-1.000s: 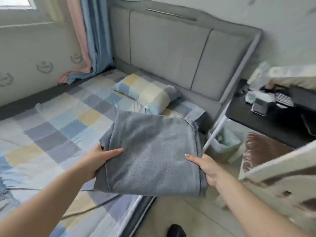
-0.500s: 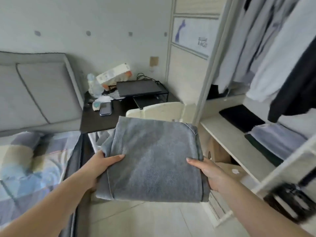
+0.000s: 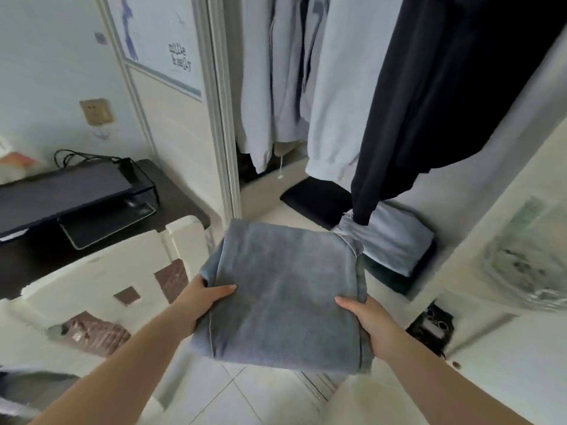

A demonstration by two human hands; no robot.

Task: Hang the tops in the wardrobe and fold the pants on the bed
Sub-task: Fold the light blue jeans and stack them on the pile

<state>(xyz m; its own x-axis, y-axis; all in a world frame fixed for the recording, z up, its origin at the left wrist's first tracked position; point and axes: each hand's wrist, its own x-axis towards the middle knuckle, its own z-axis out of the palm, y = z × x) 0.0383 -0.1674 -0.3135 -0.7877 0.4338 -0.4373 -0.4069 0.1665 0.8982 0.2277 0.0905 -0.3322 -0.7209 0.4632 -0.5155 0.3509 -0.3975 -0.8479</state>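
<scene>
At far left, a dark side table (image 3: 181, 191) is carrying a black monitor stand (image 3: 70, 188), and a cream chair back (image 3: 129, 271) is standing just in front of it. My left hand (image 3: 199, 302) is gripping the left edge of the folded grey pants (image 3: 285, 296), thumb lying on top and fingers hidden beneath. My right hand (image 3: 371, 323) is clamping the right edge the same way. I am holding the bundle level in the air, facing the open wardrobe (image 3: 221, 102). Pale tops (image 3: 334, 87) and a black garment (image 3: 445, 87) are hanging there, above the wardrobe shelf (image 3: 276, 213) holding a folded stack (image 3: 395, 240). If either grip is loosening, I judge the layers could slide apart and unfold; the black hem could also be snagging the bundle.
</scene>
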